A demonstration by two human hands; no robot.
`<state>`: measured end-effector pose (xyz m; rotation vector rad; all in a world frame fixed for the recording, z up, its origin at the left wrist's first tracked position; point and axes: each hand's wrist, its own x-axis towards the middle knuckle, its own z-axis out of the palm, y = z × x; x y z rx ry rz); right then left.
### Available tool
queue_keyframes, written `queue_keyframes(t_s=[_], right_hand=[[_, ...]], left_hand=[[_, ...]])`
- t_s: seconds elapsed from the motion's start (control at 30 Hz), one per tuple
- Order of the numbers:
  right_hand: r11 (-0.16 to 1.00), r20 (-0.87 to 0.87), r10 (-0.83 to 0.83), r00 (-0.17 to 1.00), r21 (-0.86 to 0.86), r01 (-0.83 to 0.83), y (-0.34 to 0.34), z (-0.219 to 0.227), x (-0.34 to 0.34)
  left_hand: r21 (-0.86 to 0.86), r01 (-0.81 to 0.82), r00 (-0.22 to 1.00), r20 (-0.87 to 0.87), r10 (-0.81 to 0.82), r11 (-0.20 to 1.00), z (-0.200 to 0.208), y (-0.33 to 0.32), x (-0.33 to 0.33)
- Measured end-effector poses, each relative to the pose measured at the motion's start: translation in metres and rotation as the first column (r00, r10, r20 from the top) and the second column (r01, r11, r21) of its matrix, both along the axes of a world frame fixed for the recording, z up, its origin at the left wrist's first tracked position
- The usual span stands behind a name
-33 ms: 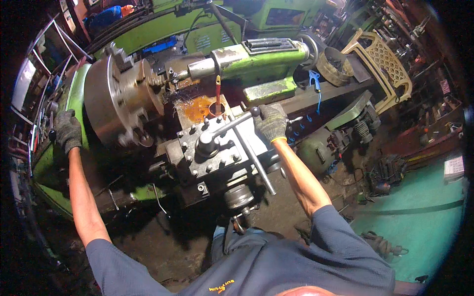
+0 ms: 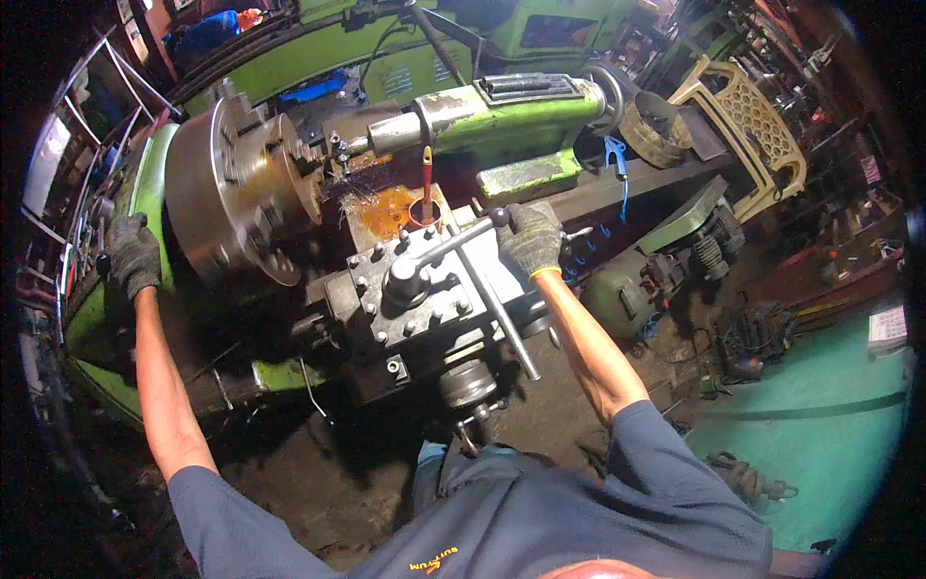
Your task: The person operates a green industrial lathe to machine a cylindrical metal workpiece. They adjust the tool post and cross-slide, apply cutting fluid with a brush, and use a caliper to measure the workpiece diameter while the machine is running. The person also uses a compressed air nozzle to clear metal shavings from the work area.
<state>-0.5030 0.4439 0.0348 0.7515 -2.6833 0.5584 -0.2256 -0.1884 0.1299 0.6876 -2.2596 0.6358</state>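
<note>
My left hand, in a dark grey knit glove, is at the green headstock of a lathe. Its fingers are curled at a black-knobbed lever. My right hand, gloved alike with a yellow cuff, is closed beside the black knob of the tool post handle; whatever its fingers grip is hidden. Between the hands are the bolted square tool post and the large chuck, its jaws blurred by spinning. A round metal workpiece sits in the chuck, with the tailstock centre at its right.
A red-handled brush stands in a small pot beside rusty-brown fluid and metal shavings. The green tailstock lies beyond the tool post. A bare steel bar slants across the carriage. At right are a blue air gun, a motor and a beige plastic chair.
The chuck has turned, so its jaws show at different positions. Both hands stay where they were.
</note>
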Motion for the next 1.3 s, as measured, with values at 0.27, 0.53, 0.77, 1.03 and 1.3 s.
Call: queue_keyframes(t_s=[0.27, 0.53, 0.77, 1.03, 1.3], right_hand=[[1.0, 0.02, 0.006, 1.0, 0.012, -0.006, 0.0, 0.0, -0.002], [0.999, 0.036, -0.009, 0.999, 0.037, 0.008, 0.002, 0.001, -0.001], [1.0, 0.067, 0.001, 0.998, 0.017, -0.002, -0.003, 0.007, 0.002], [0.995, -0.069, -0.008, 0.998, -0.103, 0.001, -0.001, -0.009, -0.003], [1.0, -0.032, -0.027, 0.999, 0.008, 0.028, 0.0, -0.01, -0.004]], left_hand=[[-0.037, 0.001, 1.0, -0.006, -0.002, 0.999, -0.005, -0.009, 0.0], [-0.023, 0.011, 1.0, -0.019, -0.012, 1.0, -0.005, -0.008, -0.003], [-0.054, 0.047, 0.998, -0.032, -0.049, 0.997, -0.002, -0.012, 0.003], [0.002, 0.043, 0.999, -0.012, -0.043, 0.999, 0.006, 0.007, -0.004], [-0.053, 0.103, 0.994, -0.035, -0.105, 0.993, 0.006, 0.008, -0.002]])
